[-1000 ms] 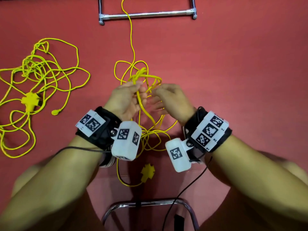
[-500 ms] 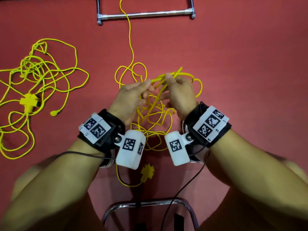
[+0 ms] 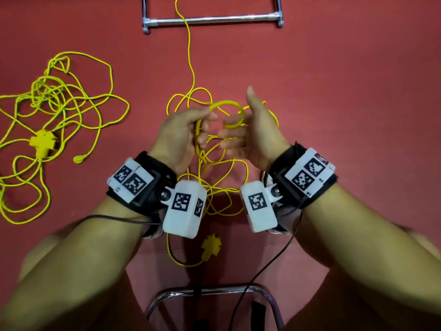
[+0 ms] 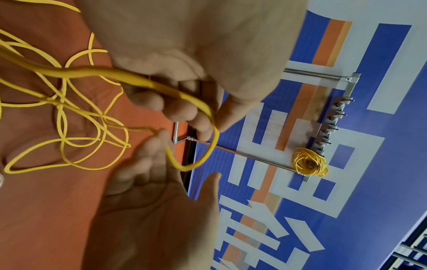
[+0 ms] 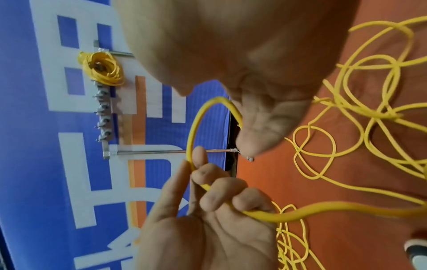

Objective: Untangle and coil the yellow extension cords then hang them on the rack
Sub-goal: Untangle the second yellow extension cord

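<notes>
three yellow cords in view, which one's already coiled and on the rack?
The coiled cord on the end peg of the wall rack. The left floor cord lies loose; the middle cord is in the left hand.

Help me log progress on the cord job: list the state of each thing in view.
Cord in hand: loop raised, rest tangled on the floor.
Second cord: tangled, untouched.
Coiled cord: hung on the rack.
Left hand: grips the loop.
Right hand: open, loop resting against its fingers.
</notes>
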{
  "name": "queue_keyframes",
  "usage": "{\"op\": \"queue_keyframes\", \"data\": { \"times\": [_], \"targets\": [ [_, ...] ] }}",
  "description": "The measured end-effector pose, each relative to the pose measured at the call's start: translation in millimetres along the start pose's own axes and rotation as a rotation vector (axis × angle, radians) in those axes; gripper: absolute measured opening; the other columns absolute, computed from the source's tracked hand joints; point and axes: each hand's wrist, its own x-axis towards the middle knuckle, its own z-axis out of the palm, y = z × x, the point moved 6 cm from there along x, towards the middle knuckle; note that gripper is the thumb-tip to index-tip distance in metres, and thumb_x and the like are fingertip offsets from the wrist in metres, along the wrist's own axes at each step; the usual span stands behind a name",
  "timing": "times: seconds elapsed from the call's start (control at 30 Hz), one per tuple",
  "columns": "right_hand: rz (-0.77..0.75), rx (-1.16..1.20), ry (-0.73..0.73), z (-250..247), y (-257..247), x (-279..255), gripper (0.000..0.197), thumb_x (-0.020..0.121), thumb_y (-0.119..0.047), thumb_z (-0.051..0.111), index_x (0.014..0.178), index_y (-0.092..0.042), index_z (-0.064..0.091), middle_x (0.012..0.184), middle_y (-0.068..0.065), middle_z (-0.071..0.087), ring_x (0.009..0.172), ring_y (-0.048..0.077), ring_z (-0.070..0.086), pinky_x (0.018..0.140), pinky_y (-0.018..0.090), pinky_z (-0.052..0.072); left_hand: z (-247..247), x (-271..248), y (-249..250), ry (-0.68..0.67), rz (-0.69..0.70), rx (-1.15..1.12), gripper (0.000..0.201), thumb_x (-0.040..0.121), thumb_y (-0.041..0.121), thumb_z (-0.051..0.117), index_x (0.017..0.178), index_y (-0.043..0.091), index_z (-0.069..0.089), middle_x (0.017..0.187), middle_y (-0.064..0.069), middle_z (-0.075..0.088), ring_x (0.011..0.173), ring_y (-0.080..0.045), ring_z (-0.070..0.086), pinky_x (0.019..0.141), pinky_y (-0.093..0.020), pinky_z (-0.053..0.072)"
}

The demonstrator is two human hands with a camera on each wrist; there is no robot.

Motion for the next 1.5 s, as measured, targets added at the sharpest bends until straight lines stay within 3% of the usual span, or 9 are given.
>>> {"op": "queue_keyframes", "data": {
  "times": [0.17,0.37,0.5,0.6,0.73,0.9,1.13,1.3,1.5],
  "targets": [
    [-0.279,0.372,0.089,-12.7,-20.9,4.2,0.012,0.094,-0.017,0.064,0.093,-0.01,0.055,0.074,0.003,0.06,0.068,0.018,0.06,0.054,0.025,0.054,7.7,-6.7,-3.7,-0.115,0.006,0.092,0.019,0.095,0.011,0.053,0.085,0.005,0.069,0.06,0.001,0.056,0.052,-0.012,0.046,0.055,-0.026,0.034],
    [-0.147,0.441,0.06,-11.1,-15.9,6.9,0.031,0.097,0.002,0.051,0.125,0.015,0.052,0.095,0.011,0.067,0.062,0.014,0.069,0.047,0.02,0.052,31.5,-27.2,-39.7,-0.278,-0.44,0.182,0.045,0.08,0.051,0.059,0.082,0.009,0.074,0.077,-0.009,0.065,0.063,-0.021,0.062,0.069,-0.034,0.048],
    [-0.073,0.24,-0.161,4.8,-14.5,-3.0,0.03,0.097,0.005,0.042,0.125,0.001,0.053,0.088,0.0,0.07,0.048,0.005,0.058,0.035,0.017,0.034,15.6,-12.4,-35.3,-0.116,-0.468,-0.068,0.077,0.089,0.072,0.036,0.117,0.005,0.061,0.104,-0.013,0.069,0.078,-0.029,0.071,0.073,-0.045,0.056],
    [-0.043,0.075,-0.388,26.6,-4.5,-22.6,0.028,0.096,0.008,0.041,0.109,-0.01,0.058,0.084,0.0,0.071,0.049,0.008,0.059,0.034,0.015,0.03,3.7,-4.5,-18.9,-0.047,-0.365,-0.274,0.067,0.095,0.065,0.032,0.103,0.004,0.06,0.072,-0.011,0.068,0.062,-0.027,0.068,0.075,-0.043,0.054],
    [0.049,-0.231,-0.69,48.2,27.5,-46.8,0.033,0.091,0.014,0.048,0.102,-0.016,0.058,0.083,0.004,0.071,0.065,0.021,0.071,0.047,0.022,0.048,-13.4,8.0,-6.4,0.078,-0.304,-0.489,0.056,0.105,0.04,0.036,0.083,-0.003,0.064,0.07,-0.01,0.07,0.062,-0.019,0.07,0.052,-0.031,0.059],
    [-0.2,-0.7,-0.28,31.4,28.9,-22.8,0.011,0.082,0.0,0.059,0.073,0.001,0.064,0.065,0.014,0.067,0.061,0.018,0.062,0.056,0.03,0.053,-9.9,6.3,-7.2,0.096,-0.247,-0.292,0.024,0.104,0.021,0.04,0.09,0.016,0.058,0.054,0.011,0.049,0.039,-0.001,0.04,0.037,-0.014,0.034],
    [-0.006,-0.08,-0.064,4.3,19.0,14.0,0.048,0.098,-0.056,0.039,0.095,-0.013,0.06,0.073,0.004,0.058,0.062,0.02,0.057,0.063,0.029,0.044,23.8,-19.8,-13.0,-0.223,-0.276,0.025,0.022,0.093,0.01,0.044,0.083,0.008,0.064,0.059,0.0,0.055,0.05,-0.012,0.052,0.05,-0.022,0.044],
    [-0.096,0.146,-0.056,5.6,-2.9,7.5,0.016,0.102,-0.013,0.049,0.091,-0.01,0.062,0.066,-0.003,0.068,0.055,0.008,0.063,0.049,0.021,0.05,30.7,-28.6,-32.7,-0.308,-0.4,0.202,0.025,0.092,0.018,0.045,0.088,0.007,0.067,0.073,-0.005,0.067,0.067,-0.019,0.064,0.072,-0.033,0.051],
    [-0.265,-0.13,-0.262,22.4,-3.5,-7.4,0.017,0.1,-0.002,0.048,0.099,-0.006,0.064,0.059,-0.005,0.062,0.046,0.005,0.056,0.046,0.015,0.043,3.6,-7.5,-22.4,0.093,-0.257,-0.207,0.033,0.094,0.04,0.042,0.082,0.012,0.054,0.066,-0.004,0.056,0.053,-0.02,0.057,0.062,-0.03,0.052]
  ]
}}
